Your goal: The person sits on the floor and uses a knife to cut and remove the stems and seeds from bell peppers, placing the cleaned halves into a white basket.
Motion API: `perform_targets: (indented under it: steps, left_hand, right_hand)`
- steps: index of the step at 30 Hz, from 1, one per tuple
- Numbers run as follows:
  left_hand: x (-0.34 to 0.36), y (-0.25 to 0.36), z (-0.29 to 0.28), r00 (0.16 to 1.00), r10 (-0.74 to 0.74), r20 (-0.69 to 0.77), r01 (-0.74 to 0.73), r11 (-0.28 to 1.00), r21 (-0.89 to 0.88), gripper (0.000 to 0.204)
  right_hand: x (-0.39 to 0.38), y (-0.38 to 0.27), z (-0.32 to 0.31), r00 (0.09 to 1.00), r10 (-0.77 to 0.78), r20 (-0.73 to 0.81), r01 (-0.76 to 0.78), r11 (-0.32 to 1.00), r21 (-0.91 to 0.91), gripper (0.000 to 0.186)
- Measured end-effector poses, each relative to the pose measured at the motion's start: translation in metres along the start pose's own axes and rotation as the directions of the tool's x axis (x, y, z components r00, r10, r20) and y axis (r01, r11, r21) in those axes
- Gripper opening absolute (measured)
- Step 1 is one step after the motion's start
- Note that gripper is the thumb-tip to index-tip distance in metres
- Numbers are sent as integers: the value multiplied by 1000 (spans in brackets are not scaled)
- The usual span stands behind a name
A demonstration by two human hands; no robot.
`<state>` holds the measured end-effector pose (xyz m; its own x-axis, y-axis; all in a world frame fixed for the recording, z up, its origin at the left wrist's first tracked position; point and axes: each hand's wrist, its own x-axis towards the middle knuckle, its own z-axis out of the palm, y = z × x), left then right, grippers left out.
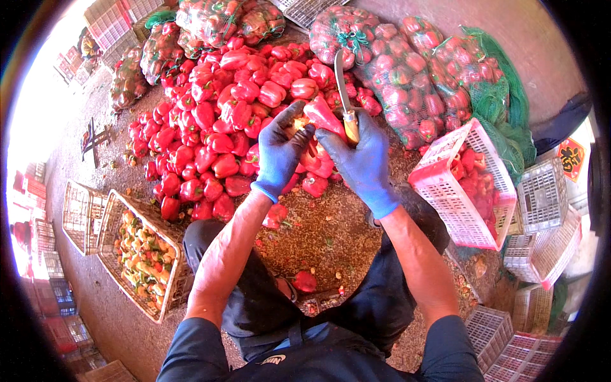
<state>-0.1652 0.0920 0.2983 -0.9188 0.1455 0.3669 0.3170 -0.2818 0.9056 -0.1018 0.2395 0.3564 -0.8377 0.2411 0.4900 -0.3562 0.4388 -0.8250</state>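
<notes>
Both hands wear blue gloves with dark palms and fingers, and meet above the near edge of a heap of red bell peppers (219, 114). My left hand (280, 153) is closed around part of a cut red bell pepper, whose pale yellow inside shows between the fingers. My right hand (366, 159) grips a knife (344, 86) by its wooden handle, the curved blade pointing up and away. Its thumb and fingers also press against the red bell pepper (323, 116). Just below the hands is more red pepper flesh (316, 162); whether it is held cannot be made out.
At left, a crate (168, 235) holds pepper cores with green stems. A pink-and-white crate (445, 184) at right contains red pepper pieces. Full mesh sacks of peppers (401, 76) line the back. A loose pepper (305, 281) lies between my feet; stacked crates (541, 191) stand at far right.
</notes>
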Motion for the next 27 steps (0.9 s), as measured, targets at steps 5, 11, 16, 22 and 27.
perform_targets:
  steps: [5, 11, 16, 22, 27]
  left_hand:
    - [8, 19, -6, 901, 375, 217, -414, 598, 686, 50]
    - [21, -15, -16, 972, 31, -233, -61, 991, -123, 42]
    - [44, -26, -110, 858, -379, -346, 108, 792, -601, 32]
    - [10, 0, -101, 932, -359, 56, 343, 820, -458, 34]
    - [-28, -2, -17, 757, -510, 408, 652, 543, -529, 52]
  right_hand:
    - [7, -2, -6, 948, 318, -20, -293, 896, 334, 29]
    - [1, -6, 6, 991, -96, -89, 91, 994, -61, 30]
    - [-13, -13, -6, 998, 59, -21, -57, 996, 68, 31]
    - [-7, -7, -38, 959, 280, 39, -276, 899, 341, 33]
    - [-17, -5, -47, 924, 383, -4, -341, 827, 446, 32]
